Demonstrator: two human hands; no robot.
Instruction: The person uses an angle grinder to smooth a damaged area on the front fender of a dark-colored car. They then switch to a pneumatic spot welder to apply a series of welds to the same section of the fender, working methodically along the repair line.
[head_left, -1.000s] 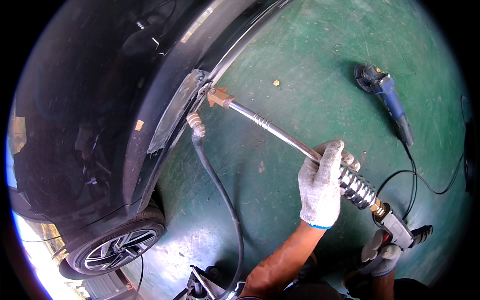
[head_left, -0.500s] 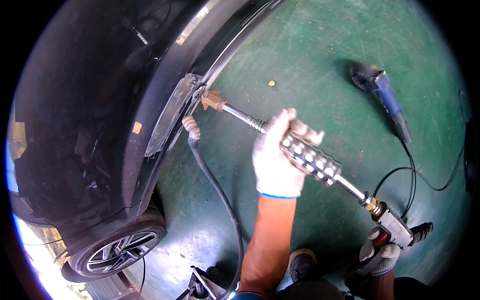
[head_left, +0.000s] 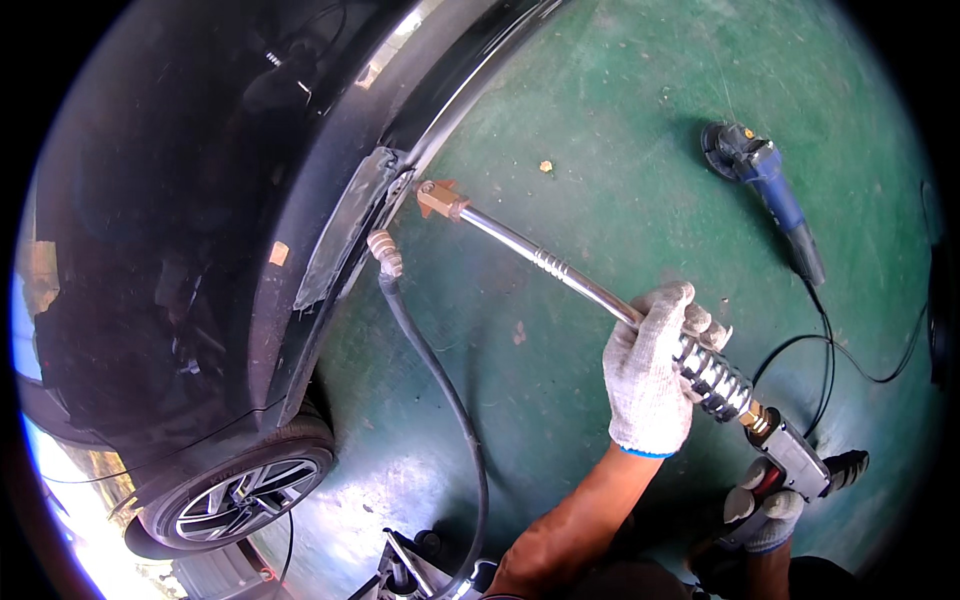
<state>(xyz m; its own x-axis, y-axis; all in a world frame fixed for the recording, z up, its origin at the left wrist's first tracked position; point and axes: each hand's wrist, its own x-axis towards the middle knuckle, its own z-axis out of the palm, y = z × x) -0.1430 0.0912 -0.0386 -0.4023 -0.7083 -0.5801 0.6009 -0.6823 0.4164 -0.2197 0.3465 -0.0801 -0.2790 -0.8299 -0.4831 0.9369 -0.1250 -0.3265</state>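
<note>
At lower right, the left hand (head_left: 648,388) is back from mid-rod, clasping the sliding weight (head_left: 717,380) of the puller (head_left: 510,238); right hand (head_left: 776,514) clutches its handle (head_left: 797,462), copper tip (head_left: 440,199) upper centre: backstroke apparently complete.

Left hand (head_left: 648,385) covers front end of sliding weight (head_left: 716,380) and bit of steel shaft (head_left: 540,258). Right hand (head_left: 774,515) hides lower part of grey pistol-shaped gun (head_left: 797,462). Whether copper head (head_left: 440,200) touches car body (head_left: 150,250): cannot tell. Car body cut off by top edge and left rim, hides top of tyre (head_left: 318,452). Black frame (head_left: 404,572) cut off by lower edge. Dark object (head_left: 939,310) at right rim: kind unclear. Yellowish scrap (head_left: 546,166): too small to identify.
</note>
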